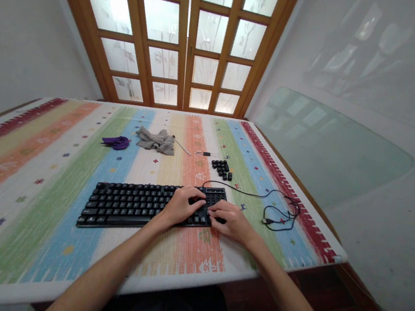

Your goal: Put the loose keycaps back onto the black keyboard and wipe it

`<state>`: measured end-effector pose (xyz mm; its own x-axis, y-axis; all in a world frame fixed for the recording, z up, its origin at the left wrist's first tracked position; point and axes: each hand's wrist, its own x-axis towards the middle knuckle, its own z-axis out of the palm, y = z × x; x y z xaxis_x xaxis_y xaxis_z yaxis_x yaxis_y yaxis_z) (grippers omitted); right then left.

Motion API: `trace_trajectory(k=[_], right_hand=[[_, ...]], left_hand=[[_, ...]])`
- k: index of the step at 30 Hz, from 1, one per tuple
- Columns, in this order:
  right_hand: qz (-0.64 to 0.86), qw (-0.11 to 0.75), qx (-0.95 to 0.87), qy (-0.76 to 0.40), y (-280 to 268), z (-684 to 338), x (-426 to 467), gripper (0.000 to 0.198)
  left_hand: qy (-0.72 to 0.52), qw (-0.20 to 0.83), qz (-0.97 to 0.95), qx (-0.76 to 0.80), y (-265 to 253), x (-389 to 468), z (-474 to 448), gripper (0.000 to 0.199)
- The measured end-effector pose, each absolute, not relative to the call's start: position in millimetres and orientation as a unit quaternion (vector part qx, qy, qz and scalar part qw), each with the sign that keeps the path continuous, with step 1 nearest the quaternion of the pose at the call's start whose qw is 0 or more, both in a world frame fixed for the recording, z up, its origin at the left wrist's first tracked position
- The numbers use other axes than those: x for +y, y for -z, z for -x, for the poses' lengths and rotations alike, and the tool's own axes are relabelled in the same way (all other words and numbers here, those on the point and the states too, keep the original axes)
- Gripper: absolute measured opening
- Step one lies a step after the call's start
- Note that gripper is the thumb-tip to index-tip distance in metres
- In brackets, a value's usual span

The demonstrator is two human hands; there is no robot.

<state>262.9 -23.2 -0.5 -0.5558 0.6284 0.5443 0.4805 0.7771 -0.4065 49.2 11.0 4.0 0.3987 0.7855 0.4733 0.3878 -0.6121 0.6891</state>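
Observation:
A black keyboard (127,205) lies across the striped tablecloth, and the number pad at its right end shows bare key sockets. Over that end, my left hand (182,204) curls its thumb and fingertips closely together near the upper sockets. Just to its right, my right hand (232,222) has thumb and fingers pinched at the pad's right edge. Whatever is between the fingertips of either hand is too small to make out. Behind the pad sits a group of loose black keycaps (220,167).
A coiled black USB cable (286,220) lies right of the keyboard. Farther back are a grey cloth (156,141), a purple strap-like item (116,142), a thin stick-like tool (182,146) and a small tool with a black handle (206,154). A wall borders the table's right side.

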Motion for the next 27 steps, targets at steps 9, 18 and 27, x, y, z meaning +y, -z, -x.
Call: trace_trajectory(k=[9,18,27], right_hand=[[0.335,0.328,-0.882,-0.050,-2,-264,-29,0.019],[0.342,0.272,-0.899,0.031,0,-258,-33,0.027],[0.403,0.410,-0.817,-0.041,-6,-285,-24,0.021]], left_hand=[[-0.403,0.245,-0.810,0.348,-1,11,-51,0.006],[-0.367,0.231,-0.844,0.316,0,9,-55,0.007],[-0.346,0.181,-0.876,0.282,10,14,-61,0.015]])
